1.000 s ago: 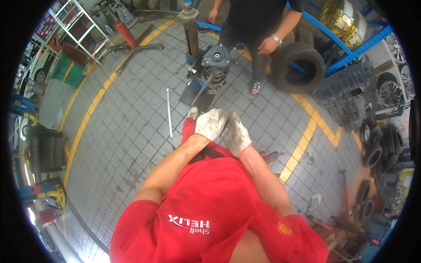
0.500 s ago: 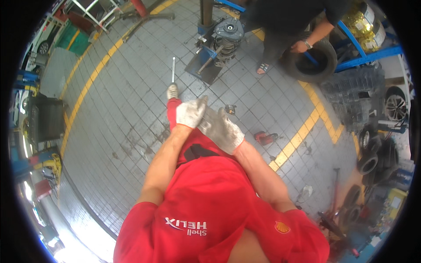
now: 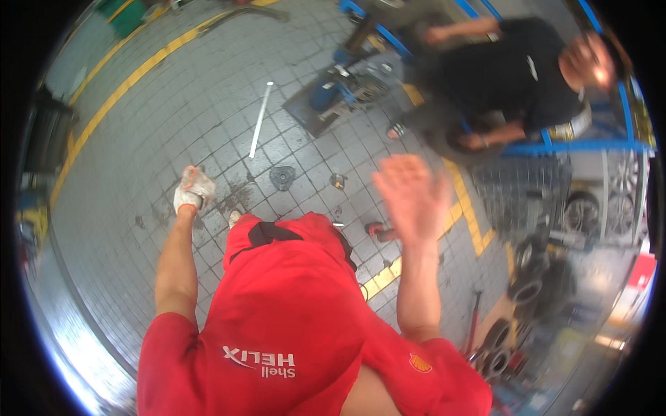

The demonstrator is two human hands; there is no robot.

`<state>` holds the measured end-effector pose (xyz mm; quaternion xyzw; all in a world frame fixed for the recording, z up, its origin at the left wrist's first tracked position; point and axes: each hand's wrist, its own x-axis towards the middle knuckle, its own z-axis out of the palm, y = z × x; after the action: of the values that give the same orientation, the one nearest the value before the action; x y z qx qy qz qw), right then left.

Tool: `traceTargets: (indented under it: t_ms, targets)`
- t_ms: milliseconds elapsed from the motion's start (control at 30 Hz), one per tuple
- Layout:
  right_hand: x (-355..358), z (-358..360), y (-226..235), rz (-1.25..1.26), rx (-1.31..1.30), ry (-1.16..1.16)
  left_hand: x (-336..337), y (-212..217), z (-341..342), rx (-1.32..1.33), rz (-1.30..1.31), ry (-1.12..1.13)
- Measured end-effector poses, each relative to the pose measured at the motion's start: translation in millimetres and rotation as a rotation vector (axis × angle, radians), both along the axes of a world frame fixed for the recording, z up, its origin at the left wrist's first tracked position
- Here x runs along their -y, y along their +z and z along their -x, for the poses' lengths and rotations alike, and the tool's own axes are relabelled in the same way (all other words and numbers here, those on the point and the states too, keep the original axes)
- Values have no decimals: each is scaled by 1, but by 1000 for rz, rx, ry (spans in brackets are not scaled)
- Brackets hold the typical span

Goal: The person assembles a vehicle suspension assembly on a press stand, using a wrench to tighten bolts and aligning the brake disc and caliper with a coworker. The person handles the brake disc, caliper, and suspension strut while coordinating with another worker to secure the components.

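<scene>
My left hand [image 3: 195,190], in a white work glove with an orange cuff, is closed and held out over the floor at the left. A second orange edge shows at its fingers, where it grips a crumpled, pulled-off work glove [image 3: 191,171]. My right hand [image 3: 413,199] is bare, raised on the right and smeared by motion, its fingers stretched out with nothing in them. On the tiles between my hands lie a dark three-cornered mount [image 3: 282,178] and a small dark part [image 3: 338,181]. A long silver bar [image 3: 260,121] lies beyond them. A red and black tool [image 3: 380,231] lies beside my right forearm.
Ahead stands a spring-and-strut assembly [image 3: 368,82] on a dark base plate [image 3: 305,104]. A co-worker in a black shirt [image 3: 510,73] bends at the far right by a dark tyre [image 3: 444,135]. Blue racking [image 3: 576,147], wheels [image 3: 579,215] and stacked tyres [image 3: 531,288] line the right.
My hands have parted, left to the left and right to the right. The right hand's glove has come off. The co-worker now bends further into view, and the view has shifted.
</scene>
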<state>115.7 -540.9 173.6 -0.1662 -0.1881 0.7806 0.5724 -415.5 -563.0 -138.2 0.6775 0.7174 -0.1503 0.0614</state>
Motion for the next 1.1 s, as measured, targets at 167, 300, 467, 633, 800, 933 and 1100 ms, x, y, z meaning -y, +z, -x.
traceTargets:
  t_ms: [167, 300, 467, 633, 800, 933, 1100]
  targets:
    - [25, 36, 207, -894, -103, -36, 98, -1, 70, 415, 95, 768]
    - [50, 126, 301, -1589, 130, 375, 147, 7, 134, 484, 127, 917]
    - [41, 234, 287, -1870, 366, 564, 182, 9, 209, 470, 93, 1094]
    - [26, 283, 272, -1892, 429, 617, 201, 4, 239, 590, 153, 1182]
    - [36, 289, 281, -1918, 448, 655, 208, -11, 236, 660, 88, 1204]
    - [57, 270, 299, -1925, 423, 656, 215, -15, 219, 583, 48, 1164]
    - [87, 242, 321, -1939, 358, 645, 231, -4, 189, 522, -2, 1129]
